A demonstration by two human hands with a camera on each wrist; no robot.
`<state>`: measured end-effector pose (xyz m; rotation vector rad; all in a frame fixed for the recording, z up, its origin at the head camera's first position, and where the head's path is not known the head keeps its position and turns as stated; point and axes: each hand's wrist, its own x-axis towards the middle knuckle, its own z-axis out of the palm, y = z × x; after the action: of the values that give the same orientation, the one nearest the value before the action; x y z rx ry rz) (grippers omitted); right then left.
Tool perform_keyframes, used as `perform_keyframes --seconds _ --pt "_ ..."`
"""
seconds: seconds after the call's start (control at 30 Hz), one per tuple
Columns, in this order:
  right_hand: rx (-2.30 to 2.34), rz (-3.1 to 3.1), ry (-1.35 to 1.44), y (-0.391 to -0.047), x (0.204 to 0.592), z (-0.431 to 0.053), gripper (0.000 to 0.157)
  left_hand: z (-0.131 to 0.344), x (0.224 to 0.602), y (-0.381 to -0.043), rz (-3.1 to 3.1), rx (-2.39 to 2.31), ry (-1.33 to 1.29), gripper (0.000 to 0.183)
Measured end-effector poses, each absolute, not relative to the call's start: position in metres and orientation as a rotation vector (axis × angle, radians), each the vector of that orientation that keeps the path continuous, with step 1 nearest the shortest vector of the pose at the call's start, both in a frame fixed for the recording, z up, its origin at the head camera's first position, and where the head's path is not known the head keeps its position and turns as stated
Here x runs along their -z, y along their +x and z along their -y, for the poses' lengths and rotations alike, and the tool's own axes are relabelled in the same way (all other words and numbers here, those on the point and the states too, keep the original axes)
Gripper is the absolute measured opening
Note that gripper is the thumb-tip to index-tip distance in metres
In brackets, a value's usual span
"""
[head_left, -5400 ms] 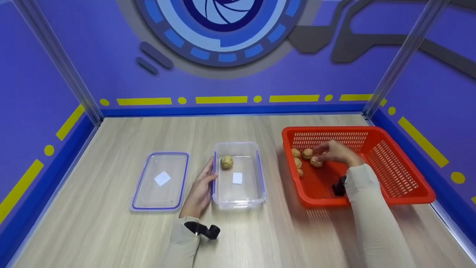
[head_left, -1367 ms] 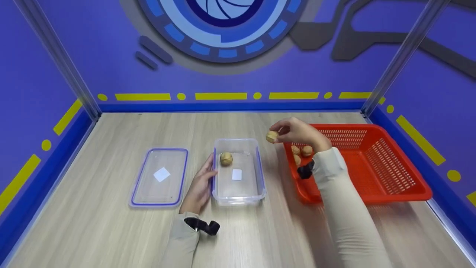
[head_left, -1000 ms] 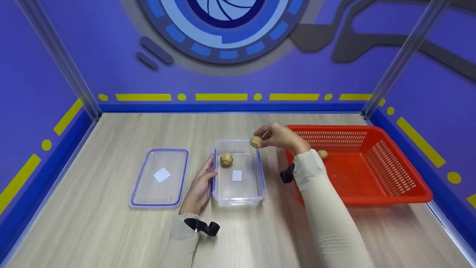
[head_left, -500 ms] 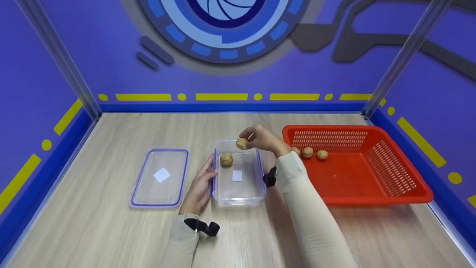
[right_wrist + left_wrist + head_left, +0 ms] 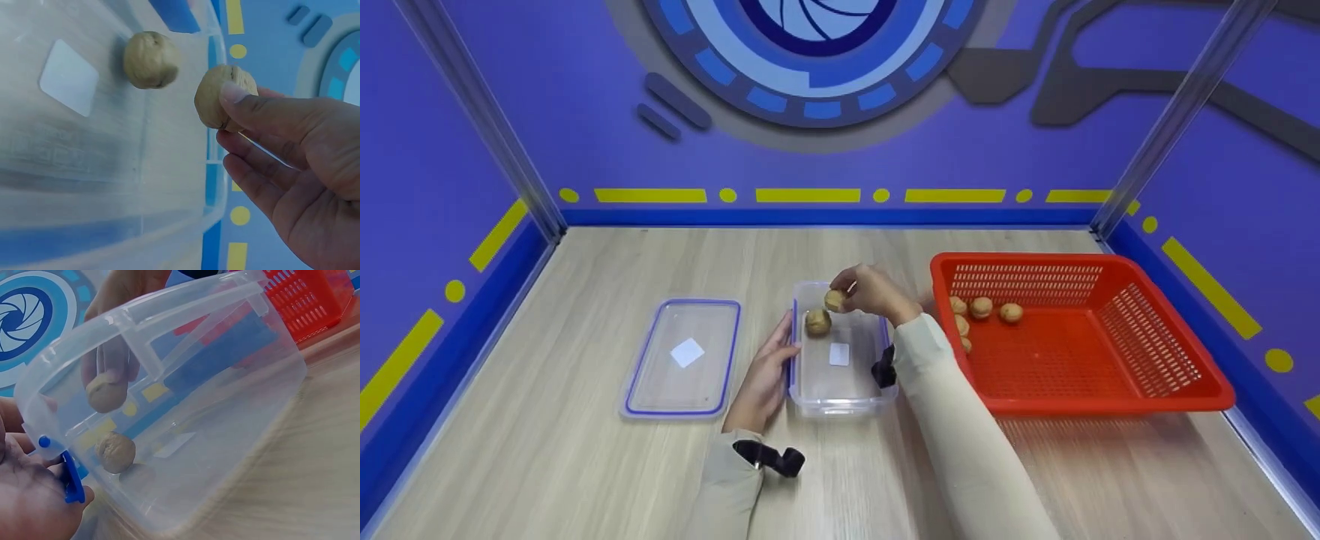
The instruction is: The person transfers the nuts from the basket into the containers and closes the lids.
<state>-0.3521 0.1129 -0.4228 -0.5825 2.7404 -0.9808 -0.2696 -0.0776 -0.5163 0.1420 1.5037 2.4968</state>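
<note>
My right hand (image 5: 872, 291) pinches a walnut (image 5: 220, 97) between thumb and fingers, at the far end of a clear plastic food container (image 5: 847, 390). Another walnut (image 5: 818, 322) lies on the container floor near its far left corner, just below the held one. Along the container's left side my left hand (image 5: 765, 375) rests with its fingers extended against the outer wall and the thumb at the rim. A blue latch (image 5: 73, 481) shows beside that hand in the left wrist view. The container has a white label (image 5: 839, 354) on its bottom.
To the right stands a red perforated basket (image 5: 1110, 405) with several walnuts (image 5: 980, 307) along its left and back. A clear lid with a blue seal (image 5: 682, 390) lies on the wooden table (image 5: 547, 420) at left. Purple panels (image 5: 585, 150) enclose the sides and back.
My right hand has picked a walnut from the red basket and carried it left, then lowered it at the container's far end. The left hand has stayed at the container's side.
</note>
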Motion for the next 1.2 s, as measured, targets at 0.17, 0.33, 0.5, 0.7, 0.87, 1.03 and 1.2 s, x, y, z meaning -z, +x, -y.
perform_keyframes --seconds 0.17,0.33,0.5,0.7,0.87,1.03,1.2 --pt "0.897 -2.778 -0.553 -0.351 0.428 -0.11 0.033 0.075 0.515 -0.27 -1.534 -2.485 0.106 0.066" --pt "0.837 -2.792 -0.527 -0.35 0.431 -0.109 0.035 0.075 0.514 -0.27 -1.547 -2.477 0.092 0.066" --pt "0.777 -2.809 -0.57 -0.35 0.438 -0.107 0.036 0.075 0.514 -0.27 -1.556 -2.466 0.094 0.066" --pt "0.721 -2.83 -0.622 -0.348 0.444 -0.105 0.033 0.077 0.514 -0.27 -1.551 -2.46 0.087 0.066" --pt "0.689 -2.823 -0.633 -0.347 0.444 -0.105 0.031 0.077 0.514 -0.27 -1.543 -2.466 0.082 0.066" --pt "0.655 -2.815 -0.683 -0.345 0.444 -0.105 0.028 0.078 0.514 -0.269 -1.534 -2.461 0.089 0.065" --pt "0.635 -2.808 -0.689 -0.344 0.444 -0.104 0.027 0.078 0.516 -0.269 -1.527 -2.455 0.096 0.065"
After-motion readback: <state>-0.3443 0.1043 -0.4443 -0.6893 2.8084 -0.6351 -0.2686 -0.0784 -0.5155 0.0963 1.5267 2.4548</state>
